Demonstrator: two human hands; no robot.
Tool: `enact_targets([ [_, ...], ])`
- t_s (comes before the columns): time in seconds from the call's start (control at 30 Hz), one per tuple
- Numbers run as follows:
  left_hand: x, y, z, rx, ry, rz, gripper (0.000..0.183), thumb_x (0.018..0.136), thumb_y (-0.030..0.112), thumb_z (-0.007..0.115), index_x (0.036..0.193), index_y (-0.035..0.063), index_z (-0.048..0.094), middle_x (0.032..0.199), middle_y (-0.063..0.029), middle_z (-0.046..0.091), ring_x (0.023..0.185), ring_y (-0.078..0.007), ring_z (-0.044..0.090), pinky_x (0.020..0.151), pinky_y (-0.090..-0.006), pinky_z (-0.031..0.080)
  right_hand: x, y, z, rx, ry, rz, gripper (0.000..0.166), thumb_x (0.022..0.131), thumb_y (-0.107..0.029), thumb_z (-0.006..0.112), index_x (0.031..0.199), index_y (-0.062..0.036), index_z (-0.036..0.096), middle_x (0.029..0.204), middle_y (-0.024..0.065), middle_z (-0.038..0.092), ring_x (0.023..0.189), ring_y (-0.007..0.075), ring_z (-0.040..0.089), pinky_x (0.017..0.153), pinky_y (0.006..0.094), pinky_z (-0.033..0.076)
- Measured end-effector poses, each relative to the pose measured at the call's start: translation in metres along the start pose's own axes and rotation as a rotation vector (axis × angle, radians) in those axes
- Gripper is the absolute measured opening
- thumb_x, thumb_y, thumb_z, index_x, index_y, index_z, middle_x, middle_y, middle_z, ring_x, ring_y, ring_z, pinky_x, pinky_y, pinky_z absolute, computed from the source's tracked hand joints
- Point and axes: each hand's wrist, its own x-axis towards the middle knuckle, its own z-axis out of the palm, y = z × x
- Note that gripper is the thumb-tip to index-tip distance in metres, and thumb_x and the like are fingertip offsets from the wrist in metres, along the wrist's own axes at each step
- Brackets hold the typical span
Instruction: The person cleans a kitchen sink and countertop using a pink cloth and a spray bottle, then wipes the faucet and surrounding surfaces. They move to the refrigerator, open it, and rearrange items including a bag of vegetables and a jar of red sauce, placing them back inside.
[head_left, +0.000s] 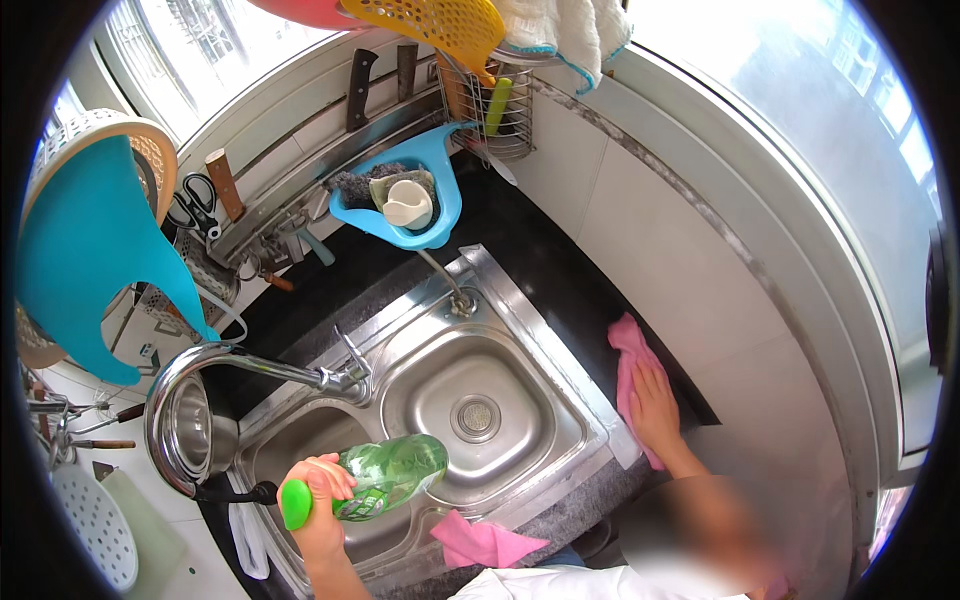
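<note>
My left hand (319, 506) grips the neck of a clear green plastic bottle (394, 472) with a bright green top. Its base points right, above the divider of a double-bowl stainless steel sink (517, 491). My right hand (656, 409) lies flat on a pink cloth (634, 360), pressing it to the black countertop (540, 277) along the sink's right side. A second pink cloth (487, 541) lies crumpled on the sink's front edge.
A chrome faucet (255, 360) arches over the left bowl, near metal bowls (191, 427). Behind the sink, a blue drain basket (446, 180) holds scrubbers and a white cup (407, 204). Scissors (196, 206) and a black-handled knife (361, 90) hang on the wall rack.
</note>
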Motion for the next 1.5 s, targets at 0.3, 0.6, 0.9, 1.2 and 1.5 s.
enact_targets([
  [0.3,0.013,-0.023,-0.004,0.062,0.038,0.000,0.036,0.093,0.026,0.050,0.062,0.0078,0.047,0.055,-0.0038,0.050,0.054,-0.0167,0.052,0.081,-0.0364,0.040,0.311,-0.062,0.132,0.024,0.317,-0.248,0.042,0.088,-0.024,0.043,0.122,-0.0009,0.052,0.129,0.0158,0.049,0.121,0.0312,0.043,0.104,0.0373,0.033],
  [0.6,0.003,-0.007,-0.011,0.106,-0.047,0.099,0.035,0.095,0.025,0.047,0.065,0.0096,0.047,0.062,-0.0054,0.054,0.060,-0.0195,0.055,0.085,-0.0397,0.042,0.448,-0.143,0.160,0.252,0.238,-0.343,0.026,0.085,-0.024,0.050,0.104,-0.0073,0.056,0.106,0.0106,0.058,0.102,0.0232,0.054,0.086,0.0331,0.045],
  [0.9,-0.005,-0.006,-0.002,0.114,0.039,0.048,0.034,0.094,0.025,0.050,0.065,0.0088,0.044,0.059,-0.0039,0.050,0.060,-0.0177,0.052,0.082,-0.0388,0.041,0.373,-0.221,0.178,1.464,-0.522,-0.515,0.040,0.085,-0.029,0.061,0.119,-0.0111,0.051,0.106,0.0077,0.059,0.099,0.0171,0.057,0.081,0.0282,0.049],
  [1.2,-0.013,-0.021,-0.010,0.168,0.112,0.106,0.037,0.096,0.028,0.044,0.064,0.0099,0.042,0.054,-0.0032,0.047,0.052,-0.0170,0.051,0.077,-0.0354,0.041,0.392,-0.168,0.134,0.589,0.080,-0.107,0.049,0.085,-0.038,0.050,0.129,-0.0165,0.046,0.124,0.0141,0.053,0.112,0.0280,0.052,0.091,0.0350,0.043],
  [1.5,-0.012,-0.024,-0.003,0.086,0.104,0.051,0.036,0.092,0.027,0.052,0.063,0.0058,0.051,0.057,-0.0047,0.054,0.057,-0.0178,0.056,0.080,-0.0377,0.043,0.368,-0.219,0.187,1.080,-0.445,-0.462,0.031,0.093,-0.026,0.048,0.116,-0.0075,0.055,0.115,0.0110,0.058,0.107,0.0239,0.055,0.096,0.0337,0.040],
])
